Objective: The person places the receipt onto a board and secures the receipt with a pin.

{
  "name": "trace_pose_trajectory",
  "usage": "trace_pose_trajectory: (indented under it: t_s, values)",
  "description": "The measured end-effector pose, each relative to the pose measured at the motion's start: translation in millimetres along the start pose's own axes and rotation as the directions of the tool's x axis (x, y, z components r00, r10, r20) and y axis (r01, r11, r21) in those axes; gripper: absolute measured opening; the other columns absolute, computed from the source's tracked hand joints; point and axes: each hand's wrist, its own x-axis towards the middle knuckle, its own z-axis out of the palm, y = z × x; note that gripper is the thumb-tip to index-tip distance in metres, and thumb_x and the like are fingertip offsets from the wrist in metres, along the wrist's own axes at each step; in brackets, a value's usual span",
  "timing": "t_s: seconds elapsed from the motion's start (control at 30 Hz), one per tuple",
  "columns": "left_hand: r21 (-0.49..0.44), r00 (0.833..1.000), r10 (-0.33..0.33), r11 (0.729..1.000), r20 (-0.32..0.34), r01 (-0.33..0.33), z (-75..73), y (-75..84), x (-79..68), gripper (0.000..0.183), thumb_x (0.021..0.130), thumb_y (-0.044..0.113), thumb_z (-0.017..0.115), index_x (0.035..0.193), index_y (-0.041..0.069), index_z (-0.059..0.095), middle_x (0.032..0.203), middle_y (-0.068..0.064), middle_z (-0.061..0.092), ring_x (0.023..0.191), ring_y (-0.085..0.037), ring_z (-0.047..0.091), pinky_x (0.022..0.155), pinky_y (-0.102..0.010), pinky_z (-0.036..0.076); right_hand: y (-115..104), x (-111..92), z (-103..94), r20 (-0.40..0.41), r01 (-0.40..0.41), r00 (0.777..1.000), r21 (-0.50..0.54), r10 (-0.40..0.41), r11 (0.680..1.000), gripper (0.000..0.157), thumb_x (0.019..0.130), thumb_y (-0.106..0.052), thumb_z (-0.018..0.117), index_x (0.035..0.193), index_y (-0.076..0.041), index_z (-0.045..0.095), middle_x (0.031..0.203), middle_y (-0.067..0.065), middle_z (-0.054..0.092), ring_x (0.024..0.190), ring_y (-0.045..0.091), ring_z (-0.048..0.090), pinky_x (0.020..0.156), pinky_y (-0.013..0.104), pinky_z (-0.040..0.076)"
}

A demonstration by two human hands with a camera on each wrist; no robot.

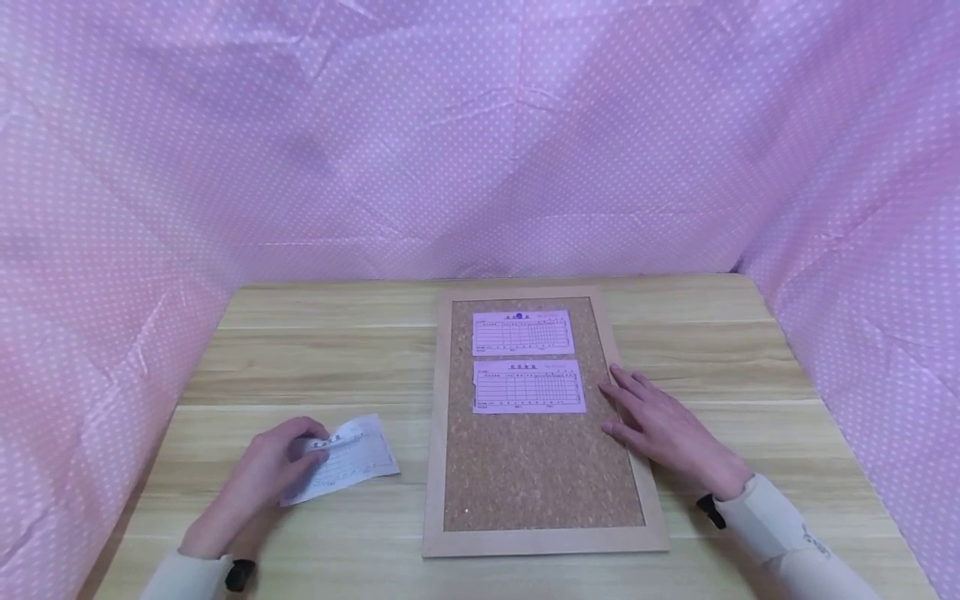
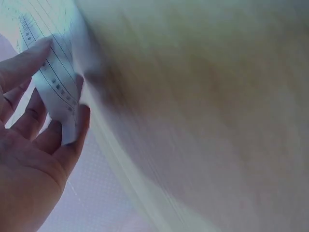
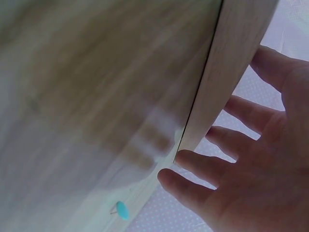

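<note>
My left hand (image 1: 273, 462) pinches a white printed slip (image 1: 351, 458), thumb on its face and fingers behind. In the left wrist view the slip (image 2: 58, 82) bends between the thumb and the fingers. To its right lies a cork board (image 1: 540, 475) with a pale wooden frame. My right hand (image 1: 667, 429) rests at the frame's right side with its fingers spread; in the right wrist view the fingertips lie along the frame's edge (image 3: 217, 82). Two pink printed forms sit on the cork: an upper form (image 1: 521, 333) with a purple pushpin (image 1: 519, 316) at its top, and a lower form (image 1: 528, 387).
A teal thumbtack (image 3: 122, 210) lies on the wood near the fingertips in the right wrist view. The board lies on a light wooden table (image 1: 337, 350). Pink dotted cloth (image 1: 480, 150) hangs behind the table and along both sides.
</note>
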Motion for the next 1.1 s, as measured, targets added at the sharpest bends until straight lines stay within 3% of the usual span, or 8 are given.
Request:
trace_pose_trajectory:
  t_s: [0.13,0.3,0.73,1.1]
  values:
    - [-0.013,1.000,0.003,1.000,-0.003,-0.003,-2.5,1.9,1.1,0.032,0.076,-0.001,0.088,0.096,0.017,0.071,0.096,0.004,0.074,0.091,-0.020,0.069,0.080,-0.040,0.056,-1,0,-0.4,0.001,-0.003,1.000,-0.001,0.003,1.000,0.061,0.103,-0.038,0.064,0.150,-0.002,0.051,0.163,0.024,0.034,0.144,0.053,0.036,0.115,0.065,0.032]
    - [-0.097,0.994,-0.077,0.992,0.077,0.084,-7.5,6.2,0.6,0.029,0.081,-0.002,0.085,0.095,0.019,0.071,0.097,0.005,0.073,0.092,-0.017,0.068,0.080,-0.033,0.056,-2,0,-0.3,-0.001,-0.001,1.000,-0.001,0.001,1.000,0.061,0.103,-0.039,0.064,0.150,-0.002,0.051,0.163,0.024,0.034,0.144,0.053,0.036,0.115,0.065,0.032]
    - [-0.246,0.977,-0.139,0.953,0.160,0.176,-18.5,12.8,0.4,0.018,0.091,0.001,0.077,0.099,0.017,0.074,0.101,0.003,0.074,0.089,-0.010,0.066,0.077,-0.025,0.055,-3,1,-2.8,0.007,-0.003,1.000,0.010,0.003,1.000,0.061,0.104,-0.037,0.064,0.150,-0.001,0.051,0.164,0.025,0.031,0.146,0.051,0.033,0.115,0.065,0.031]
    - [-0.245,0.997,-0.054,0.967,0.054,0.066,-22.9,24.8,3.6,0.024,0.088,-0.001,0.079,0.098,0.021,0.075,0.096,0.011,0.073,0.089,-0.003,0.065,0.077,-0.023,0.052,-8,5,-6.8,-0.003,-0.043,0.999,0.054,0.044,0.998,0.058,0.103,-0.036,0.064,0.147,0.000,0.055,0.161,0.027,0.035,0.146,0.051,0.034,0.117,0.065,0.028]
